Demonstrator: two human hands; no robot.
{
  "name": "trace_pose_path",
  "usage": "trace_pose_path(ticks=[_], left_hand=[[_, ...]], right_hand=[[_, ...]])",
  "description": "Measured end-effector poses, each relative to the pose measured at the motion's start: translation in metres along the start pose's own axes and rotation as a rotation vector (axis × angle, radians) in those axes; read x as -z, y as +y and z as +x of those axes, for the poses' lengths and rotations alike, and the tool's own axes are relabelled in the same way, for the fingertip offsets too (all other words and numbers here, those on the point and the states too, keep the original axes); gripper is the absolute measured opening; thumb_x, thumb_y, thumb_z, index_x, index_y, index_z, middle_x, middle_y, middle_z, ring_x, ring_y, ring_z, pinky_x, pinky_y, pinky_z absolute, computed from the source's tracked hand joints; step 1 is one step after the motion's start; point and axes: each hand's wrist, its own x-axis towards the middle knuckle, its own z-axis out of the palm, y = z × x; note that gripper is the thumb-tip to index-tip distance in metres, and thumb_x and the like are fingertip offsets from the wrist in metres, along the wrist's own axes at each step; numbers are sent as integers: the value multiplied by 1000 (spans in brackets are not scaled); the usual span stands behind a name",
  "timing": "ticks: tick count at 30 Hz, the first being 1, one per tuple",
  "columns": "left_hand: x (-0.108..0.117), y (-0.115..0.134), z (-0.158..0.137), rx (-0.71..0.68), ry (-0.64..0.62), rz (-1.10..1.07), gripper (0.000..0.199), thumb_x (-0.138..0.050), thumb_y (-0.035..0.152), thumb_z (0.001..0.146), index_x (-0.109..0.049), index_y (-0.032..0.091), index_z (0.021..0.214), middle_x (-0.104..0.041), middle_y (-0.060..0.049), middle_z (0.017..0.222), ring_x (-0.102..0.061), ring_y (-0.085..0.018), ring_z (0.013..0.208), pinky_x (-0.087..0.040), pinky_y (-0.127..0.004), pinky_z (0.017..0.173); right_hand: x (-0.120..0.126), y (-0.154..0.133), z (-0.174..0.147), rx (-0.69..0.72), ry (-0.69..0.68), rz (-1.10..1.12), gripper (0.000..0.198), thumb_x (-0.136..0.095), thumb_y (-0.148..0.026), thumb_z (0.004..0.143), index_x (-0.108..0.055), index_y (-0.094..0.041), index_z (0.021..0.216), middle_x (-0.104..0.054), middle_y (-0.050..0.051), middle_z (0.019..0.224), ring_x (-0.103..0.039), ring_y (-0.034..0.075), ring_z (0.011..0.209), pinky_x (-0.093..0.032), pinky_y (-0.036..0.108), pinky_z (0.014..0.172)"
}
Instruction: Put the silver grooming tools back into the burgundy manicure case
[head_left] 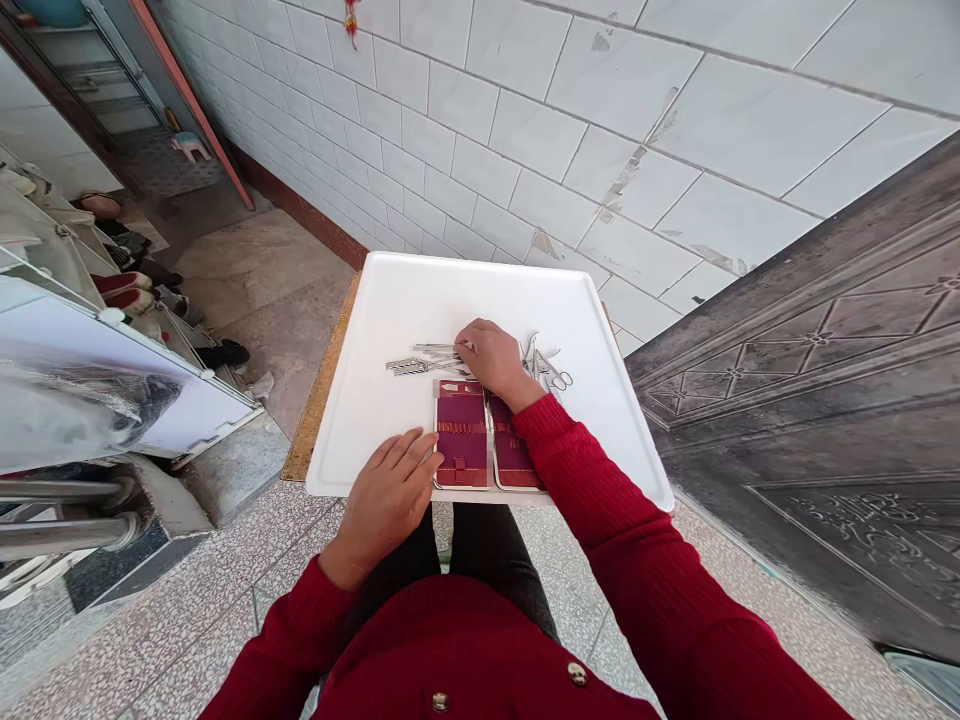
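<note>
A manicure case (461, 412) lies unfolded near the front of the white tray, dark red with a purple lining and a row of small loops. My left hand (390, 485) rests at its left edge, fingers stretched out and touching the border. Beyond the case, my right hand (491, 357) reaches over slim metal manicure tools (439, 358), its fingers pinched around a thin tool whose exact kind I cannot make out. Nail clippers (406, 367) lie at the pile's left end. Right of that hand are small scissors (559, 378) and plier-like nippers (534, 352), partly covered.
The white tray (420, 290) sits on a wooden-edged surface (319, 425) above my knees. A tiled wall (465, 110) stands behind, and a dark carved door (810, 420) is on the right. Shoes (127, 290) fill a rack at the left.
</note>
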Motion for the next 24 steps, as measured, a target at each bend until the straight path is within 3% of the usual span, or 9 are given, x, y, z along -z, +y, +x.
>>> trace_pose_path(ticks=[7, 24], left_hand=[[0, 0, -1, -1, -12, -9, 28, -54, 11, 100, -72, 18, 122, -72, -10, 141, -66, -28, 134, -55, -47, 110], [0, -1, -1, 2, -27, -8, 30, -54, 12, 101, -72, 20, 123, -72, -10, 142, -65, -28, 135, -54, -47, 112]], right_hand=[[-1, 1, 0, -12, 12, 18, 18, -58, -13, 95, -74, -21, 89, -74, 7, 105, -62, 21, 97, -39, 31, 72], [0, -6, -8, 102, -37, 2, 25, -53, -12, 96, -76, -21, 92, -74, 8, 112, -63, 21, 106, -45, 29, 78]])
